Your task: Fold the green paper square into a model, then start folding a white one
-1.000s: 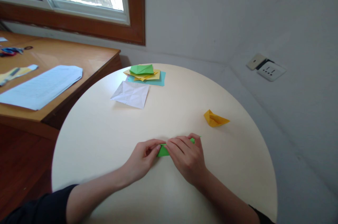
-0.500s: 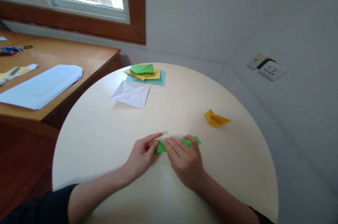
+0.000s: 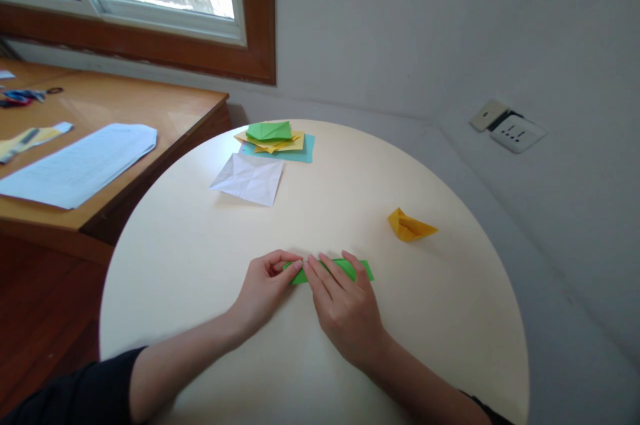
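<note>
A narrow folded strip of green paper [image 3: 301, 276] lies on the white round table in front of me. At its left end, my left hand [image 3: 261, 291] pinches the paper between thumb and forefinger. Across the strip's middle and right part rests my right hand [image 3: 347, 311], its fingers stretched out and somewhat spread, pressing from above. These fingers hide part of the strip, though its right end shows past them. Farther right sits a folded orange paper shape [image 3: 411, 228], apart from both hands.
Toward the far edge of the round table [image 3: 165, 265] are a creased white paper square [image 3: 250, 178] and a pile of folded papers [image 3: 270, 133], green on top. A wooden desk [image 3: 185, 101] at the left holds printed sheets [image 3: 85, 161] and scissors [image 3: 23, 97].
The green strip has shifted slightly left. My left thumb and forefinger have come together at its end, and my right hand's fingers have spread farther across it.
</note>
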Demonstrator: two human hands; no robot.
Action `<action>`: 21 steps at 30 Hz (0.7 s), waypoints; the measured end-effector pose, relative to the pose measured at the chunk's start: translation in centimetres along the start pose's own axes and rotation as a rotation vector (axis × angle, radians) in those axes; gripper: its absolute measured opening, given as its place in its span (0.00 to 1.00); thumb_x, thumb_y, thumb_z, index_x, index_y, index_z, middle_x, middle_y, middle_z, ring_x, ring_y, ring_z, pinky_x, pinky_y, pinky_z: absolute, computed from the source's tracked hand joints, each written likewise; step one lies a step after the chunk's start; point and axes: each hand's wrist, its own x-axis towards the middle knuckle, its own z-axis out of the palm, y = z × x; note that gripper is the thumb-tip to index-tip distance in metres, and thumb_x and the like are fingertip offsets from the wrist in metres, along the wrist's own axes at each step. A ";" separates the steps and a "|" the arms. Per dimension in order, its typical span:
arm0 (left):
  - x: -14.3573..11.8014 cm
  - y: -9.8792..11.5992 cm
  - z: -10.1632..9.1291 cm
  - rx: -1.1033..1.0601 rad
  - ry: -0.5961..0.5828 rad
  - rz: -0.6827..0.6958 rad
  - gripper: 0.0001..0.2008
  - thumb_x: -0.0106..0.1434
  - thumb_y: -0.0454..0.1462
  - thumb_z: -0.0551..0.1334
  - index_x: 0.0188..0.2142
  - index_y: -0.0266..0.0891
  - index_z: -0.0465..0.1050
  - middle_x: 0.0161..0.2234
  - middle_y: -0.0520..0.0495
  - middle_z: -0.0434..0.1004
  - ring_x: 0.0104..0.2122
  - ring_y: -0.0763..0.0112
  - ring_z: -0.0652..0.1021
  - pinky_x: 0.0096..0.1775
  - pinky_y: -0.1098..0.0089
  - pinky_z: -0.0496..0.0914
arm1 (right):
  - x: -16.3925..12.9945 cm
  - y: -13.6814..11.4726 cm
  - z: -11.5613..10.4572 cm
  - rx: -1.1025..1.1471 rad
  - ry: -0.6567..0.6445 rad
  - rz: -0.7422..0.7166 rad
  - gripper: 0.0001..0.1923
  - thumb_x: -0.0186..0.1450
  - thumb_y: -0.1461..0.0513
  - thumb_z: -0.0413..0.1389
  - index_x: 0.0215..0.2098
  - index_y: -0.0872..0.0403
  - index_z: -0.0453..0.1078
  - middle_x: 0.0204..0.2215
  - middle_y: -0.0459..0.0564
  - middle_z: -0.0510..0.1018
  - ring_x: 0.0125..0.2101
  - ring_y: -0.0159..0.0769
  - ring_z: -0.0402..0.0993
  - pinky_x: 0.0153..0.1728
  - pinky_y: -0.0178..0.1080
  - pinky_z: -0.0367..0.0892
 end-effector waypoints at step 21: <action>0.0 0.7 -0.6 0.003 0.012 -0.052 0.17 0.45 0.46 0.68 0.25 0.33 0.72 0.20 0.50 0.73 0.21 0.75 0.70 0.25 0.75 0.61 | -0.6 5.1 0.6 1.094 -0.063 0.660 0.05 0.58 0.63 0.56 0.31 0.52 0.75 0.32 0.50 0.79 0.35 0.36 0.75 0.35 0.37 0.71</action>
